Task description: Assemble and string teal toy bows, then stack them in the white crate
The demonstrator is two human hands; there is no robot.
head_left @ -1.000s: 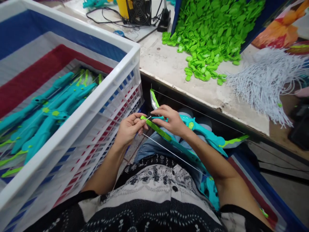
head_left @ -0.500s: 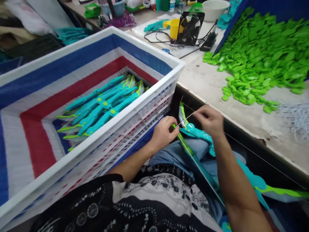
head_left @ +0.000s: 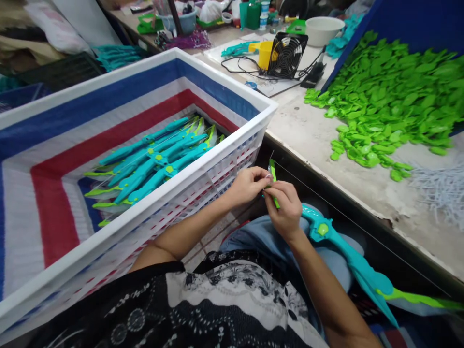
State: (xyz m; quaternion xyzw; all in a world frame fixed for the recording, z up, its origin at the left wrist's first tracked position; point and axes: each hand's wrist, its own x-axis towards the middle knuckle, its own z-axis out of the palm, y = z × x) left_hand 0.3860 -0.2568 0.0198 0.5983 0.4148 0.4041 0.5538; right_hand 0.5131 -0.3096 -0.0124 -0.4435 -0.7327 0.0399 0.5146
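Observation:
A turquoise toy bow [head_left: 322, 229] with bright green ends lies across my lap, a thin string stretched along its far side. In front of its upper green tip, my left hand [head_left: 250, 186] is closed in a pinch with a bit of white string [head_left: 268, 177] at its fingertips. Right against those fingers, my right hand [head_left: 286, 208] is also pinched, and what lies between its fingertips is hidden. Both hands cover part of the bow's upper limb. Several similar bows [head_left: 159, 157] lie side by side in the white crate to the left.
The white plastic crate [head_left: 221, 166], lined with striped cloth, stands close by my left arm. Along the right runs a table edge [head_left: 326, 181]. On the table are a heap of green parts [head_left: 398, 92], white strings [head_left: 440, 181], a black fan [head_left: 288, 54] and a white basin [head_left: 324, 30].
My right hand has come down and left to meet my left hand, where before it drew a string away. A second green-and-turquoise limb below my hands is no longer in sight.

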